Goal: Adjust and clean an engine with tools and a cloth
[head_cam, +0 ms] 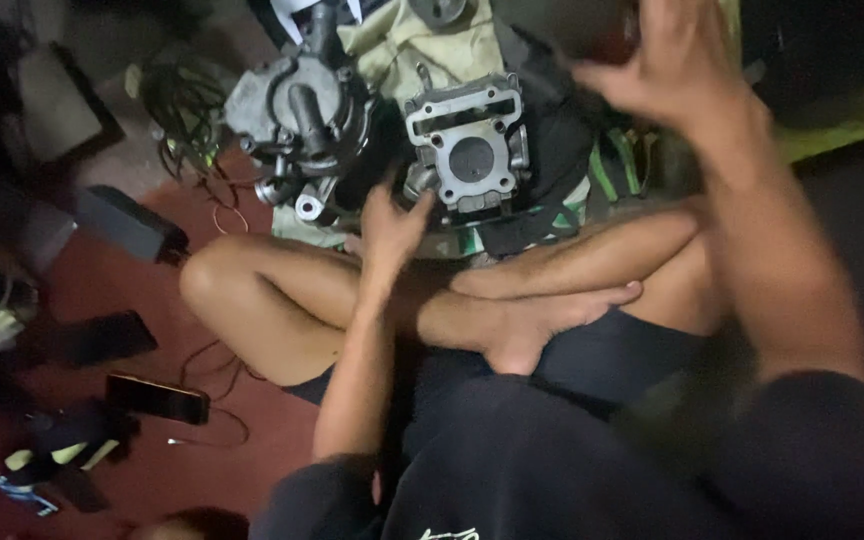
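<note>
I sit cross-legged on the floor. My left hand reaches forward with fingers spread, its fingertips touching the near left edge of a grey metal engine cylinder block with a round bore. The block rests on dark and light cloths. My right hand is raised high at the upper right, fingers curled around the rim of a dark rounded object that is mostly cut off by the frame edge. A larger grey engine casing lies to the left of the block.
Tangled wires lie at the upper left on the red floor. A dark box, a phone and other small dark items sit at the left. My bare legs cross in front of me.
</note>
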